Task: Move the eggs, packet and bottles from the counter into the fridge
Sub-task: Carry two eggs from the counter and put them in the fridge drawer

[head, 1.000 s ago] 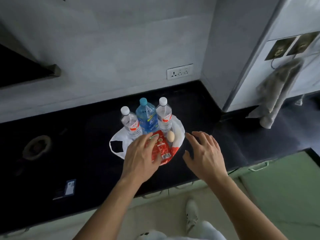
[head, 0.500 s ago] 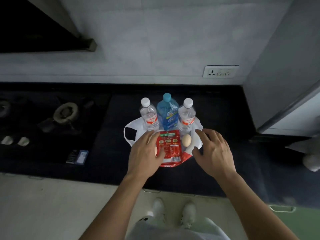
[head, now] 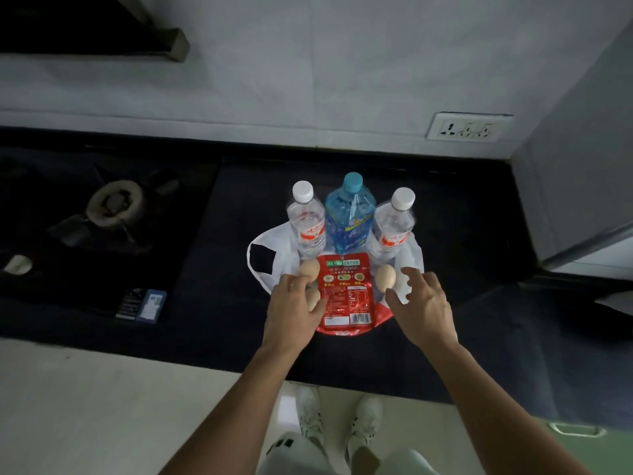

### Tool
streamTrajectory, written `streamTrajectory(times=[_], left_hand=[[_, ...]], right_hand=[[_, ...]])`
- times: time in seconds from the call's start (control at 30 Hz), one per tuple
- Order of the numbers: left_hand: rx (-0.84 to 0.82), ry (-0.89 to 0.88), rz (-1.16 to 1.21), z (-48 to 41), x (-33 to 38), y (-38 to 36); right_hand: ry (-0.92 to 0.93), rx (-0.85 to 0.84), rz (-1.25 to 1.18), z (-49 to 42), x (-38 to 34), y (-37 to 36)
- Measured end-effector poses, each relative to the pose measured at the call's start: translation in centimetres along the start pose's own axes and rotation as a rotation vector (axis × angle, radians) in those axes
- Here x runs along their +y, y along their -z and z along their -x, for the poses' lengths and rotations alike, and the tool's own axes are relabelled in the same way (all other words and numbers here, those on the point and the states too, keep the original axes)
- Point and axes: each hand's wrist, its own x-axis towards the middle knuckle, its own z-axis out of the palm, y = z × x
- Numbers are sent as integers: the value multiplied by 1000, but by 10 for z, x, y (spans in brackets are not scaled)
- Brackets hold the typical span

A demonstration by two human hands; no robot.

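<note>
Three bottles stand upright on a white plastic bag (head: 265, 240) on the black counter (head: 462, 234): a clear bottle (head: 306, 222), a blue bottle (head: 349, 214) and another clear bottle (head: 394, 226). A red packet (head: 346, 294) lies flat in front of them. One egg (head: 310, 268) sits left of the packet. My left hand (head: 291, 313) curls around a second egg (head: 314, 299) just below it, fingertips touching the upper egg. A third egg (head: 386, 276) lies right of the packet. My right hand (head: 423, 303) hovers beside it, fingers spread, holding nothing.
A gas burner (head: 114, 202) is set into the counter at left, with a small dark box (head: 142, 303) near the front edge. A wall socket (head: 469, 126) is at the back right. A grey appliance side (head: 582, 149) rises at the far right.
My left hand slid left off the red packet onto the eggs beside it, uncovering the packet. My right hand stayed close to the right egg. The view shifted left and closer.
</note>
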Motion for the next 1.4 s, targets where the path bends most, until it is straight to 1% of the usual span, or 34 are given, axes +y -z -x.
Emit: streamTrajectory(times=[0.1,0.4,0.53,0.77,0.9,0.97,1.07,1.13,1.17,1.23,1.3,1.4], left_hand=[[22,80,34,-3,-1,-17],[55,177,63,-8,-16,-42],[51,161,64,-9,-22,-46],[-9,165,104,-10,-26,-48],[-27,189,266,-10,-23,-39],[-59,255,432,-10,-16,-30],[-137,425,768,-9,-1,-15],[-150,484,880,-7,6,-6],[-149,498,919,-6,9,-1],[-150,509,1014,-3,18,10],[-161,478,1084,0,30,22],[-186,434,1137,3,49,38]], right_hand=[[-56,-6,-4,-10,5,-17],[-194,-37,-53,-38,4,-36],[-152,-39,3,-43,0,-43],[-190,-51,155,-49,-3,-54],[-150,-47,197,-54,-3,-57],[-138,-57,213,-56,-4,-57],[-148,-70,218,-54,-8,-51],[-156,-73,142,-50,-12,-42],[-151,-73,52,-46,-15,-34],[-124,-58,-236,-34,-24,-17],[-75,-58,-507,-18,-36,1],[18,-100,-731,3,-51,23]])
